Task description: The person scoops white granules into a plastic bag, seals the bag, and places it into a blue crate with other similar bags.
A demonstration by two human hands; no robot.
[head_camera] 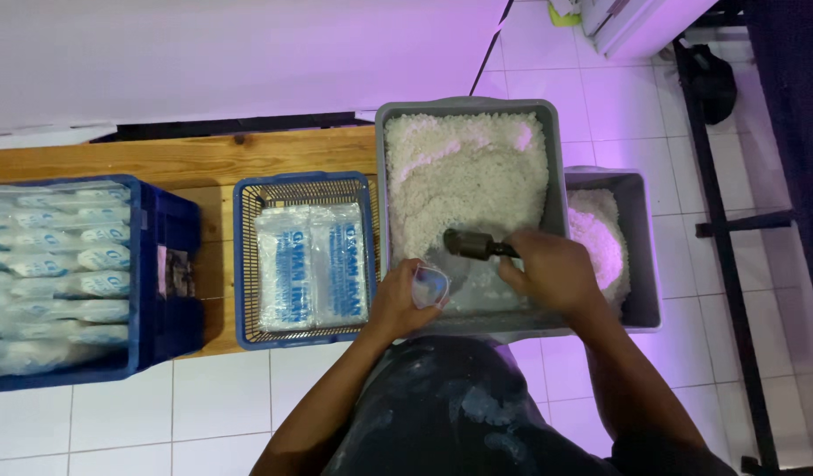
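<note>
At frame centre, the right hand [552,271] gripped a dark scoop [473,244] in the grey tub [466,107] of white grains [464,176]; the left hand [405,300] clasped a small clear bag [430,286].

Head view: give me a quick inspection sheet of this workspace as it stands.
Surface: wooden bench on white tiled floor.
Job's things: grey tub of white granules; dark scoop; small clear bag.
Clutter: blue basket with flat printed bags; blue crate of filled bags; second grey tub.
Hands: left hand holds the bag; right hand holds the scoop.
Cables: nothing seen.
Surroundings: dark metal frame, white wall.
</note>
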